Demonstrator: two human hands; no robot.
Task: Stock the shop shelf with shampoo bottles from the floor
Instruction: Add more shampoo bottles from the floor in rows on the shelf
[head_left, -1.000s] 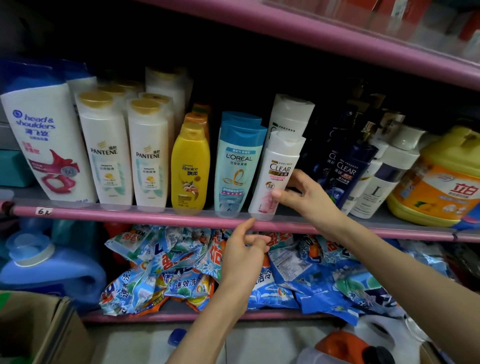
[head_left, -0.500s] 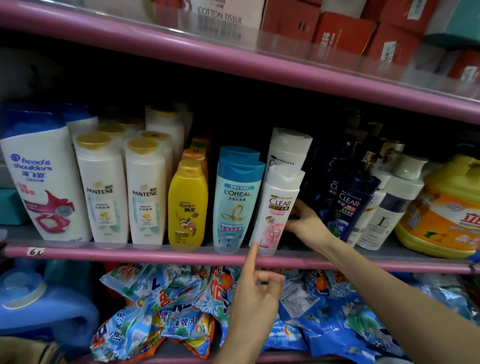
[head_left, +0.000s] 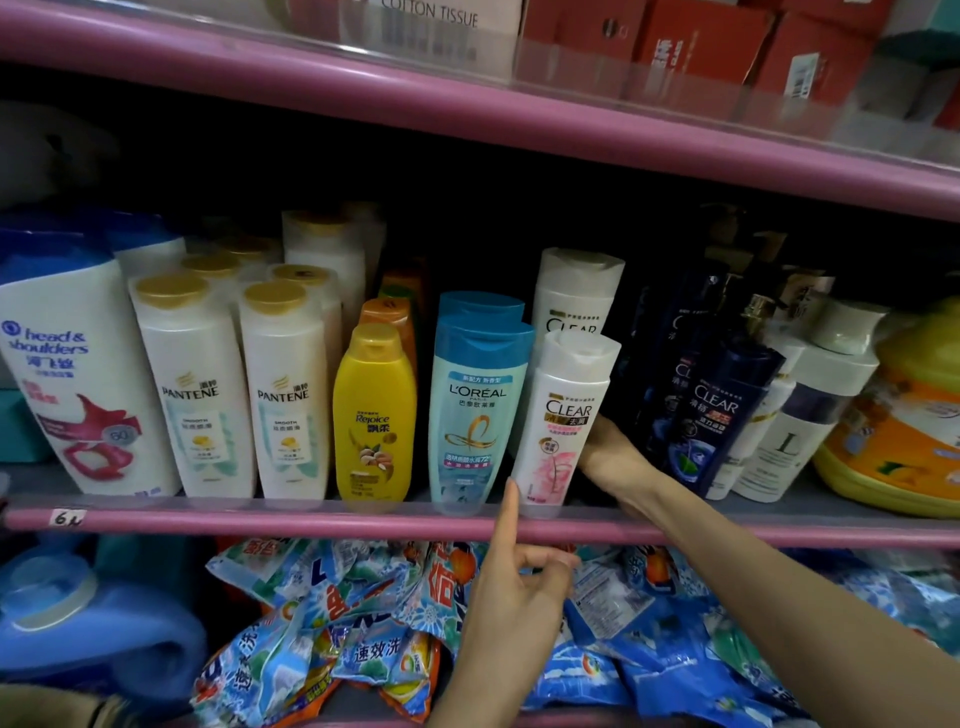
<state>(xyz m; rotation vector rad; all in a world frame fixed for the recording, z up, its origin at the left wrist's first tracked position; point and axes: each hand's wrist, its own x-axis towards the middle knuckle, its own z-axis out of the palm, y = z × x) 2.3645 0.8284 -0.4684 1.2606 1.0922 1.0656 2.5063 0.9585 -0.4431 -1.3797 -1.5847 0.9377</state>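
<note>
The middle shelf (head_left: 311, 518) was already well filled along its front row, left to right across the frame: a Head & Shoulders bottle (head_left: 78, 374), two Pantene bottles (head_left: 197, 395), a yellow Rejoice bottle (head_left: 375, 415), a L'Oréal bottle (head_left: 475, 415) and the white-and-pink Clear bottle (head_left: 563, 421), just right of centre. The Clear bottle was judged to be the one being placed; it stood on the shelf but tilted, its long axis near vertical, cap leaning toward the upper right, label facing outward. The right hand (head_left: 610, 452) was reached in behind it; its fingers were hidden by the bottle, so whether they gripped it could not be told. The left hand (head_left: 519, 582), lower centre, held nothing; its index finger was extended up to the shelf edge near the bottle's base, the other fingers curled. The bottle remained to be straightened; the floor and any bottles left there were not shown
</note>
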